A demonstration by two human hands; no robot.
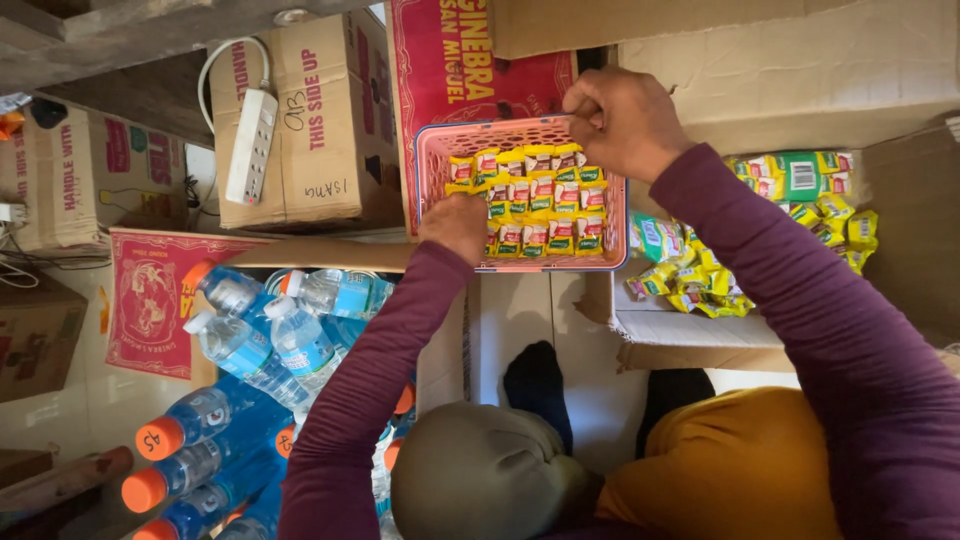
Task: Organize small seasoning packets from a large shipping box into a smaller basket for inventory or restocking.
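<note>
A pink plastic basket [432,160] sits on cardboard boxes and holds neat rows of small yellow, red and green sachets [540,205]. My left hand [455,225] rests on the sachets at the basket's left side, fingers curled over them. My right hand [622,120] is at the basket's far right corner, fingers pinched on a sachet in the top row. Both arms wear purple sleeves.
An open carton [690,330] to the right holds loose yellow and green sachets [800,200]. Water bottles [290,330] and orange-capped blue bottles [190,440] stand at lower left. Cardboard boxes [320,120] and a white power strip [250,145] lie behind.
</note>
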